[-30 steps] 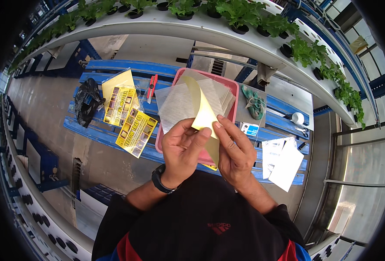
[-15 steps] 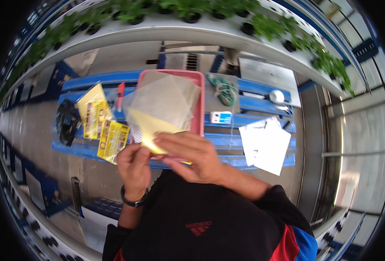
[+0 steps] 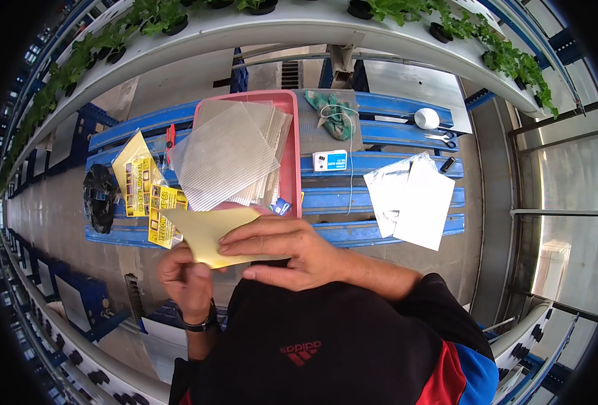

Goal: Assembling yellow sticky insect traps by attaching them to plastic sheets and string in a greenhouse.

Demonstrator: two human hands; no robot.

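A thin yellow sheet [image 3: 201, 233] is raised over the near edge of the bench, curved along its length. My left hand [image 3: 187, 280] pinches its near left corner between thumb and fingers. Across the right part of the sheet lies my right hand [image 3: 285, 251], its fingers long and pressed to the surface, the thumb below the lower edge. Just beyond, a pink tray [image 3: 295, 155] carries several clear ribbed plastic sheets [image 3: 228, 155], stacked askew. Two yellow printed packets [image 3: 165, 214] lie to the left of my hands.
On the slatted blue bench [image 3: 339, 199] are a black plastic bag [image 3: 99, 199], a red cutter [image 3: 170, 143], a small blue-and-white box [image 3: 329, 161], a green cloth [image 3: 336, 121], a white string ball [image 3: 426, 119], scissors [image 3: 444, 139] and white papers [image 3: 424, 209]. Potted plants line a white trough [image 3: 299, 27] behind.
Both hands and the yellow sheet have come nearer to me, off the ribbed sheets. The yellow sheet now lies flatter, and its left corner has swung left. My view has also shifted.
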